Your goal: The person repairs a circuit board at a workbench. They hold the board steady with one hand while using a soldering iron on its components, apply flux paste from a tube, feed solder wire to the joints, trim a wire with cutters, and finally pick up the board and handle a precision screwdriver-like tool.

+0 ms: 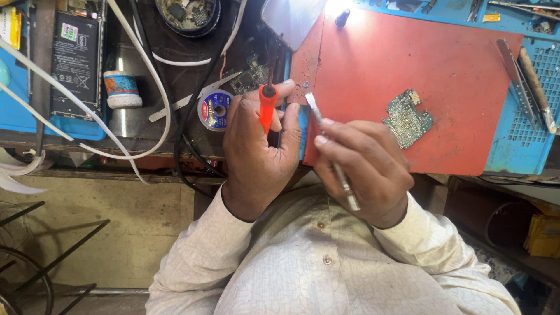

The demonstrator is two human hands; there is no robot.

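While the left hand (pixel 256 149) grips an orange-handled soldering iron (pixel 267 105), fingers curled tight around it, the right hand (pixel 364 169) pinches a slim metal tool (pixel 332 154) between thumb and fingertips. 1 green circuit board (pixel 407 118) lies apart on the red mat (pixel 408 58); the iron's tip could scorch nearby cables. A round dish (pixel 188 14) holds small parts.

At ten o'clock a flat black phone battery (pixel 75 63) bore white print and a small green-pink sticker. Beside it stood a little tub (pixel 122 89) with an orange-blue label; a round blue-labelled solder-wick spool (pixel 214 109) lay centre-left.
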